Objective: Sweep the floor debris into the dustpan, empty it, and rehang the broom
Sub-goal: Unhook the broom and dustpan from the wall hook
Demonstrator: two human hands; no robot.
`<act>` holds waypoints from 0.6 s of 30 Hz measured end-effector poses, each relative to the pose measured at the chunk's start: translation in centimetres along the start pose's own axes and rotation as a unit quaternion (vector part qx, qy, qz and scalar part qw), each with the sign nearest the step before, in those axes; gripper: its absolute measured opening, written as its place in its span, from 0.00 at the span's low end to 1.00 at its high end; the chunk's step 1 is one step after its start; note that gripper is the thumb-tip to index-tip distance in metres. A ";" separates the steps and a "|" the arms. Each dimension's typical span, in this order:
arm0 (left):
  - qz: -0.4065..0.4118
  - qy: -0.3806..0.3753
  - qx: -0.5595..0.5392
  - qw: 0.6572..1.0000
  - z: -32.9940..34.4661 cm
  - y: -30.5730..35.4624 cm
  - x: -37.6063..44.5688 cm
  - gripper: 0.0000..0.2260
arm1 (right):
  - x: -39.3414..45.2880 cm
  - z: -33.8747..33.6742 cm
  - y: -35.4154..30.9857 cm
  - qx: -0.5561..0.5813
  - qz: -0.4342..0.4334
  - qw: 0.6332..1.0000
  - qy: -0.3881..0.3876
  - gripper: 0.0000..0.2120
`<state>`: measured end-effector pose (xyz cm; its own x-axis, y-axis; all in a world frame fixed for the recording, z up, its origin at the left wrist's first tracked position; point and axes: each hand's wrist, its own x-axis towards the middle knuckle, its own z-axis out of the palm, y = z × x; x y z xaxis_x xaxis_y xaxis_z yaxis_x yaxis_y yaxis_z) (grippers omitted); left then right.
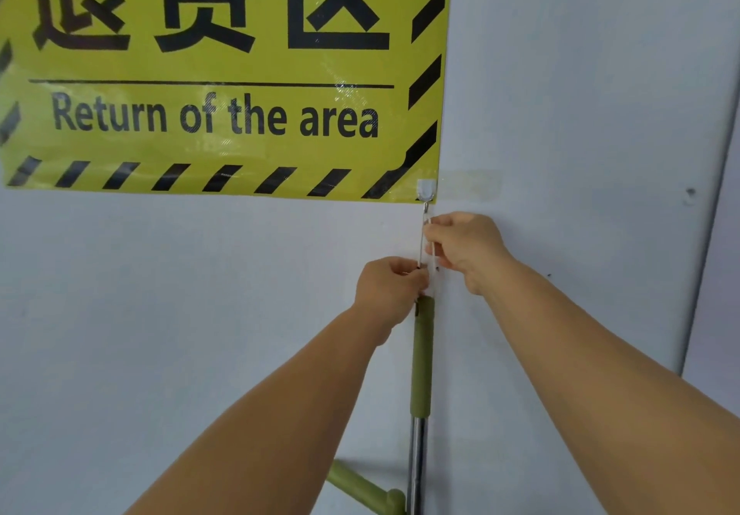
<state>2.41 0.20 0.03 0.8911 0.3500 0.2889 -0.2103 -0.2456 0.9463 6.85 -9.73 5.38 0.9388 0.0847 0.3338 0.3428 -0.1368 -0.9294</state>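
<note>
The broom hangs upright against the white wall, with an olive green grip above a shiny metal pole. A thin white hanging loop runs from the top of the grip up to a small white wall hook. My left hand grips the very top of the broom handle where the loop starts. My right hand pinches the loop just below the hook. A green handle piece slants away low down beside the pole, perhaps the dustpan's. The broom head and floor are out of view.
A large yellow sign with black hazard stripes reading "Return of the area" covers the wall above and left of the hook. A wall corner or door edge runs down on the right.
</note>
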 end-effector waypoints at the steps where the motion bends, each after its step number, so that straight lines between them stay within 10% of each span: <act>1: 0.000 0.010 -0.004 1.000 0.0 0.0 0.0 0.06 | 0.0 0.0 -0.1 -0.004 -0.008 1.000 0.012 0.06; 18: 0.026 0.097 -0.085 0.991 -0.8 2.6 -1.1 0.08 | -0.6 1.1 -1.6 0.013 -0.160 0.976 0.145 0.10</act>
<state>0.59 -0.08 2.32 0.7867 0.5120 0.3449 -0.3333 -0.1180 0.9354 5.67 -8.49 6.51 0.7547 -0.1636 0.6354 0.6232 -0.1239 -0.7722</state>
